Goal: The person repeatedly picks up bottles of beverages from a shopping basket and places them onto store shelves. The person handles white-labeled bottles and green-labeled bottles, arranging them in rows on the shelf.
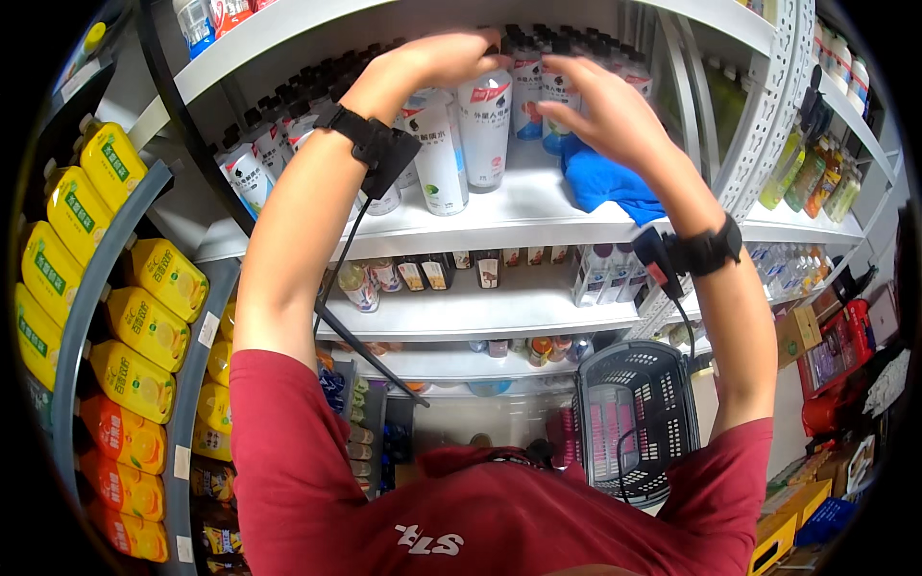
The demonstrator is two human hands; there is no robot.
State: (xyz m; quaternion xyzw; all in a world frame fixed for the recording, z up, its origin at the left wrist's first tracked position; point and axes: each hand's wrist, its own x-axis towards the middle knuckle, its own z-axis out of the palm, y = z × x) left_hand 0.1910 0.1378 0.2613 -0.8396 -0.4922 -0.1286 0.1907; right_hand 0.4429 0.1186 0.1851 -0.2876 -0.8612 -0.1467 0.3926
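My left hand (pixel 450 61) is at the cap of a clear drink bottle with a white label and pink fruit print (pixel 486 133), its fingers and thumb around the neck. The bottle stands upright near the front of a white metal shelf (pixel 518 216). A similar bottle with a green fruit print (pixel 438 155) stands just left of it. Slightly blurred, my right hand (pixel 605 104) hovers with fingers apart and holds nothing. Behind its fingers stand bottles with blue-based labels (pixel 557 108). Under that hand a crumpled blue cloth (pixel 609 180) lies on the shelf.
Rows of black-capped bottles (pixel 310 86) fill the shelf's back and left. A dark plastic basket (pixel 637 425) sits below on the right. Yellow juice bottles (pixel 144 324) line a rack at left. A white perforated upright (pixel 763 108) borders the shelf at right.
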